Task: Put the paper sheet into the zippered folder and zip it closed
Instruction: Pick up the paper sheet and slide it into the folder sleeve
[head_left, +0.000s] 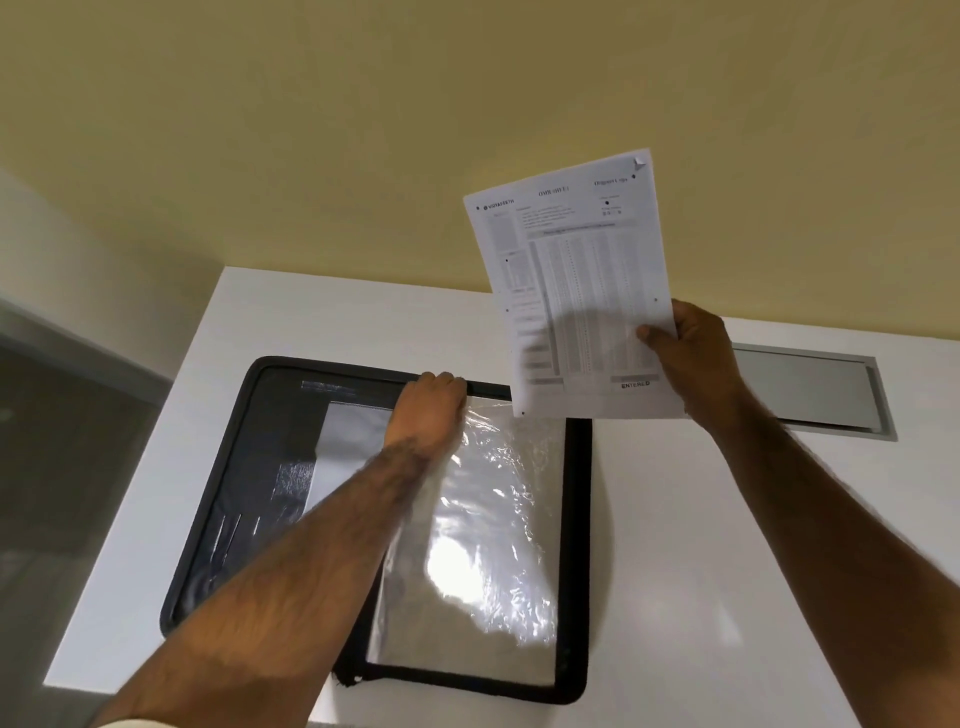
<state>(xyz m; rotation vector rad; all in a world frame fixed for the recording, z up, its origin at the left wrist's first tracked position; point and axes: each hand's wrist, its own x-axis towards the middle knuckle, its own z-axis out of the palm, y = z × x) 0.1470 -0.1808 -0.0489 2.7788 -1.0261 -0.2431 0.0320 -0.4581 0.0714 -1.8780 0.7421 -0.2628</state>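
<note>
From the head view, the zippered folder (322, 488) lies open on the white worktop (727, 545); the left hand (428, 410) pinches the far edge of its clear plastic sleeve (483, 519). The right hand (691, 358), its grip clamped on the printed paper sheet (566, 280), holds it upright above the far right corner. Best to lift the sleeve mouth wide, then feed the sheet's near edge in squarely.

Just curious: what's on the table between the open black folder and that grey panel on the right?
Nothing rests there: head view shows bare white table between folder and grey panel; the held paper sheet only overlaps it.

White table (675, 519), yellow wall (363, 130) — grey floor (52, 467)
</note>
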